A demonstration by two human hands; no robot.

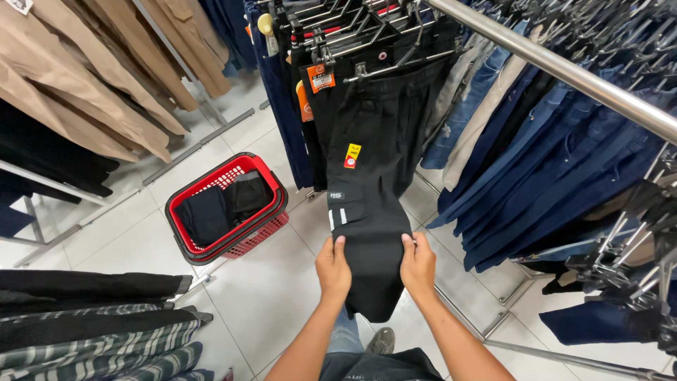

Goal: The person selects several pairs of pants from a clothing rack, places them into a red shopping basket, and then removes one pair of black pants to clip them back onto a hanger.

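Both hands grip the lower leg of black cargo trousers [370, 176] hanging from a clip hanger on the rail at 12 o'clock. Left hand [333, 267] pinches the left edge of the leg, fingers [339, 247] curled nearly closed, thumb on the front of the fabric, other fingers hidden behind it. Right hand [419, 264] pinches the right edge the same way, fingers closed round the cloth, thumb on top. Trouser leg held flat between the two hands, hem hanging free below them at 6 o'clock. Yellow and orange tags [352, 156] on the thigh, white stripes on the side pocket.

Red shopping basket [229, 207] on the floor at 9 o'clock of the hands, well apart, dark folded clothes inside. Blue jeans [550, 155] on a rail at 3 o'clock. Beige garments [99, 77] at 10 o'clock. Plaid shirts [99, 346] at 8 o'clock.
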